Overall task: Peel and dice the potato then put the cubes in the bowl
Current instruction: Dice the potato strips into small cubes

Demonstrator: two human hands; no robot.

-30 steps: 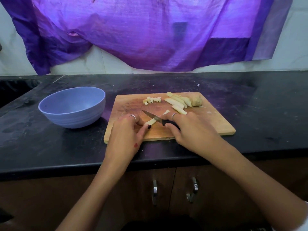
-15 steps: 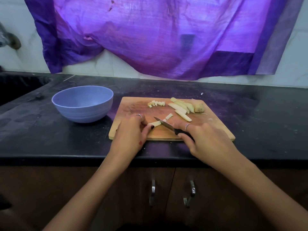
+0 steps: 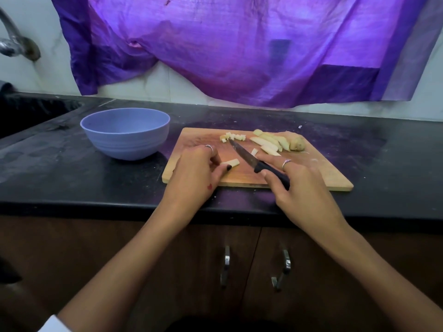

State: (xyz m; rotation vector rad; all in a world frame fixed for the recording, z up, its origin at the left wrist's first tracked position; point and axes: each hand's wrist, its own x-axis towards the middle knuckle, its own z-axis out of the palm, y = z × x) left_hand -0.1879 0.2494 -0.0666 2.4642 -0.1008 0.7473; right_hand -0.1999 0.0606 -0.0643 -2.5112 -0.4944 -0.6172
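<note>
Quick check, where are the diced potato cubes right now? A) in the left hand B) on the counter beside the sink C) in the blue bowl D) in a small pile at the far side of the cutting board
D: the cubes sit in a small pile on the far part of the cutting board, near the knife tip; no cubes show in what can be seen of the blue bowl.

Bowl (image 3: 125,133) left of cutting board (image 3: 318,173).
</note>
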